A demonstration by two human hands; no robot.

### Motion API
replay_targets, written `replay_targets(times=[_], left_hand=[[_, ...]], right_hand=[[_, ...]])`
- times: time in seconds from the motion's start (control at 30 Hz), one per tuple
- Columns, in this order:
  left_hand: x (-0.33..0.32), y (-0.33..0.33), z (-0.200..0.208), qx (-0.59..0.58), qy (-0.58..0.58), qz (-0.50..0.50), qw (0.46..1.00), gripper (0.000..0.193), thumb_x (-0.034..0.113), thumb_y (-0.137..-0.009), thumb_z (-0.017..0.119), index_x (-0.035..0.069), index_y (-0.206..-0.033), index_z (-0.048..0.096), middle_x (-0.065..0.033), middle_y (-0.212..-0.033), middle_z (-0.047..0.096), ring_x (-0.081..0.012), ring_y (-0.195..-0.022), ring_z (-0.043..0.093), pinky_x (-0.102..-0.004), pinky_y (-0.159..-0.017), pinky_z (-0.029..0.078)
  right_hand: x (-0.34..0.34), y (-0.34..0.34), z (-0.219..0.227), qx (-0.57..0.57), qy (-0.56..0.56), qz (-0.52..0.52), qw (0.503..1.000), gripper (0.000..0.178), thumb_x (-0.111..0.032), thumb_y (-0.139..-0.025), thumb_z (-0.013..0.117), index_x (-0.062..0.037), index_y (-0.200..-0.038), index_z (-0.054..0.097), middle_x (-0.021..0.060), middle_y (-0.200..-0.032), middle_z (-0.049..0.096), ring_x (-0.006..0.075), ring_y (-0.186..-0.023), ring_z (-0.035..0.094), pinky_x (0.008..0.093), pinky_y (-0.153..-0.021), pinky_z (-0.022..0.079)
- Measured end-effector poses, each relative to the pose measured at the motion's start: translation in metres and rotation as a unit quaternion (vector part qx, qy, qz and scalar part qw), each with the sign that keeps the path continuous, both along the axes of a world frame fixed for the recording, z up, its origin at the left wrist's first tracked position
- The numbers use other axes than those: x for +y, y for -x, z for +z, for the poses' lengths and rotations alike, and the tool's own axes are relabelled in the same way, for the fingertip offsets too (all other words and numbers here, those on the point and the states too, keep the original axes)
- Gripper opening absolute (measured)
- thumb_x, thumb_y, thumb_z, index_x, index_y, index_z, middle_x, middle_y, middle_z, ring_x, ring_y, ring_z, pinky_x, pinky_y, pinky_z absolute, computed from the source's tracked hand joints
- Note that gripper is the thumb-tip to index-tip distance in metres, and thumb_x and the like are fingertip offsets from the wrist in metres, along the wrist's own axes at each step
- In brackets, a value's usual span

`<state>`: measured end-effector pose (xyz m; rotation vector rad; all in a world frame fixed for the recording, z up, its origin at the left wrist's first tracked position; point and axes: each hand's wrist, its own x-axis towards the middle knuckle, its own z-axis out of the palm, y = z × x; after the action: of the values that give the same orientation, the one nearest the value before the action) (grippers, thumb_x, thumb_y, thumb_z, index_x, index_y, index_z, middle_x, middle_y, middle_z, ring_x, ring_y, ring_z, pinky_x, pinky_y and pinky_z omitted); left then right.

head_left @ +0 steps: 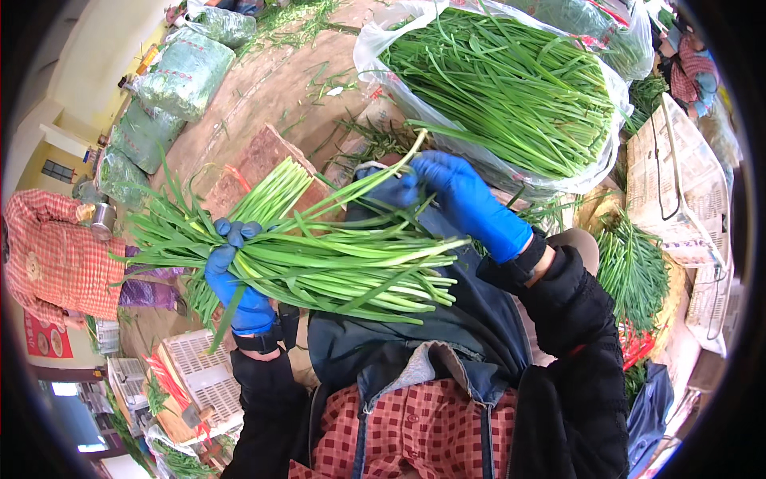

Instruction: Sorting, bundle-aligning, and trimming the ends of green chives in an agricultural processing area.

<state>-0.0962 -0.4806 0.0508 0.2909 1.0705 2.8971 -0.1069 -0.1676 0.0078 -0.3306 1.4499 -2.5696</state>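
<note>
My left hand (233, 275), in a blue glove, is closed round the leafy part of a bunch of garlic chives (359, 275). The pale stem ends point right, above my lap. Gloved in blue too, my right hand (467, 199) pinches the stem end of a few chive stalks (371, 185) that slant up out of the bunch. Just beyond my left hand, another sheaf of chives (279, 190) lies with its cut ends on a reddish-brown block (259, 156). My left hand hides part of where these two bunches meet.
A big clear plastic bag (369, 60) packed with chives stands ahead to the right. Wrapped green bundles (179, 76) line the wall at far left. At left stands a person in a checked top (60, 247). Plastic crates (203, 375) sit at lower left, with another crate (670, 180) at right.
</note>
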Motion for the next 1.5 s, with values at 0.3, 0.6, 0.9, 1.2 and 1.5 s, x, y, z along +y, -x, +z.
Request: replay_targets(times=[0.3,0.6,0.9,1.2,1.5], left_hand=[[-0.030,-0.001,-0.035,0.006,-0.089,-0.037,0.995,0.031,0.002,-0.065,0.059,0.010,-0.093,0.049,-0.0029,-0.074,0.050,-0.0207,-0.087,0.050,-0.0468,-0.092,0.041],[-0.010,0.009,-0.021,0.066,-0.101,-0.076,0.990,0.028,0.004,-0.067,0.057,0.011,-0.093,0.048,-0.0027,-0.077,0.049,-0.0189,-0.086,0.049,-0.0468,-0.085,0.045],[0.009,-0.011,0.003,0.047,-0.036,-0.040,0.997,0.032,0.009,-0.062,0.059,0.000,-0.092,0.052,-0.0122,-0.080,0.055,-0.0285,-0.090,0.054,-0.0397,-0.087,0.045],[0.006,-0.032,-0.008,0.069,-0.033,-0.001,0.997,0.032,0.008,-0.067,0.059,0.000,-0.098,0.056,-0.0132,-0.084,0.059,-0.0310,-0.089,0.056,-0.0439,-0.089,0.044],[-0.034,-0.028,-0.044,-0.026,-0.064,0.100,0.993,0.028,0.006,-0.069,0.056,0.010,-0.096,0.054,-0.0054,-0.081,0.055,-0.0217,-0.083,0.057,-0.0491,-0.090,0.047]], right_hand=[[0.113,-0.019,-0.034,0.047,-0.466,-0.289,0.835,0.033,-0.033,-0.093,0.054,-0.0011,-0.086,0.062,0.0071,-0.062,0.057,0.0204,-0.056,0.053,0.0375,-0.061,0.046],[0.011,-0.031,0.007,0.003,-0.343,0.087,0.935,0.051,-0.039,-0.084,0.066,0.0025,-0.112,0.061,0.0161,-0.102,0.066,0.0211,-0.090,0.061,0.0331,-0.082,0.047],[0.004,-0.033,-0.015,-0.096,-0.288,0.017,0.953,0.023,-0.006,-0.085,0.063,0.0011,-0.107,0.062,0.0071,-0.091,0.068,0.0127,-0.075,0.064,0.0246,-0.064,0.050],[0.038,-0.020,-0.081,-0.155,-0.160,-0.173,0.959,0.013,-0.013,-0.090,0.057,-0.0044,-0.099,0.061,0.0026,-0.082,0.063,0.0095,-0.064,0.057,0.0233,-0.055,0.046],[0.124,-0.030,-0.120,0.132,-0.733,-0.164,0.647,0.014,-0.006,-0.085,0.050,-0.0006,-0.098,0.053,0.0257,-0.080,0.060,0.0429,-0.075,0.059,0.0466,-0.063,0.048]])
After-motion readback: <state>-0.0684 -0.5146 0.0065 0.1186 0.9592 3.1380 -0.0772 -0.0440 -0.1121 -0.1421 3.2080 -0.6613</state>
